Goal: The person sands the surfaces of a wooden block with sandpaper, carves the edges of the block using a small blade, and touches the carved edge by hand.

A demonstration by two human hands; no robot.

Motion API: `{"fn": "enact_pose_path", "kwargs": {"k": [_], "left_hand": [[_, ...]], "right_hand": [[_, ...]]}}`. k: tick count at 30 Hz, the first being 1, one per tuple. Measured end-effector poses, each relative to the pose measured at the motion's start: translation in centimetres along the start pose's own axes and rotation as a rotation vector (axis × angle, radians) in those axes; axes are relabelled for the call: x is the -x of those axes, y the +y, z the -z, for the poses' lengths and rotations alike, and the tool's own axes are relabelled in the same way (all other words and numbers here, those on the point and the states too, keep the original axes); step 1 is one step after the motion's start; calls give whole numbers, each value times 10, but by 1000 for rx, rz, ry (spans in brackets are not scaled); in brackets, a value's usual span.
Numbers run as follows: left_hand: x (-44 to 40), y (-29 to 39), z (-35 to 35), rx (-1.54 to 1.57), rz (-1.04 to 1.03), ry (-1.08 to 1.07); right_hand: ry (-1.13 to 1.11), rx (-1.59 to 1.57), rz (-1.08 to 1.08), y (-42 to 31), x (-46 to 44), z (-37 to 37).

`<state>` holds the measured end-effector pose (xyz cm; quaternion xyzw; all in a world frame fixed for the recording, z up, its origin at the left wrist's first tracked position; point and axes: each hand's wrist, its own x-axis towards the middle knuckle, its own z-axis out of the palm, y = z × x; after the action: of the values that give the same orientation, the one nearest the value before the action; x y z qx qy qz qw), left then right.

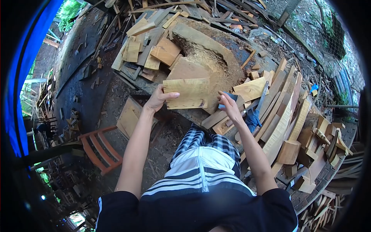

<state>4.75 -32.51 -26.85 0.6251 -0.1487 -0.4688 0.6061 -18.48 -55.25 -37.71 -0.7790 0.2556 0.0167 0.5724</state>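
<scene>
In the head view, my left hand point(156, 99) grips the left edge of a flat rectangular wooden board point(187, 94), thumb on top and fingers beneath. The board is pale yellow, with rough dark marks along its lower edge. To the right of it, my right hand point(230, 107) has its fingers bent around a small flat blue piece point(234, 96), partly hidden by the fingers; its exact kind is unclear. A long-bladed tool point(262, 94) lies just beyond the right hand, beside a crumpled dark blue cloth point(253, 120).
Wood offcuts point(166, 50) are piled at the worktable's far left. Sawdust point(210, 63) fills a hollow in the worktop. Long curved planks point(280, 123) and blocks point(289, 152) crowd the right side. A reddish wooden chair point(101, 149) stands at the lower left.
</scene>
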Motion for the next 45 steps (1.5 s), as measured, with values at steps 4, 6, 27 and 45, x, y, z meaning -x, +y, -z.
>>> {"fn": "enact_pose_path", "kwargs": {"k": [4, 6, 27, 45], "left_hand": [[2, 6, -7, -38, -35, -6], [1, 11, -6, -114, -29, -21], [-20, 12, -10, -687, -43, 187], [-9, -14, -68, -926, -210, 460]], "right_hand": [[-121, -745, -231, -80, 11, 6], [-137, -756, -203, -83, 7, 0], [714, 532, -651, 133, 70, 28], [272, 374, 127, -94, 9, -17]]}}
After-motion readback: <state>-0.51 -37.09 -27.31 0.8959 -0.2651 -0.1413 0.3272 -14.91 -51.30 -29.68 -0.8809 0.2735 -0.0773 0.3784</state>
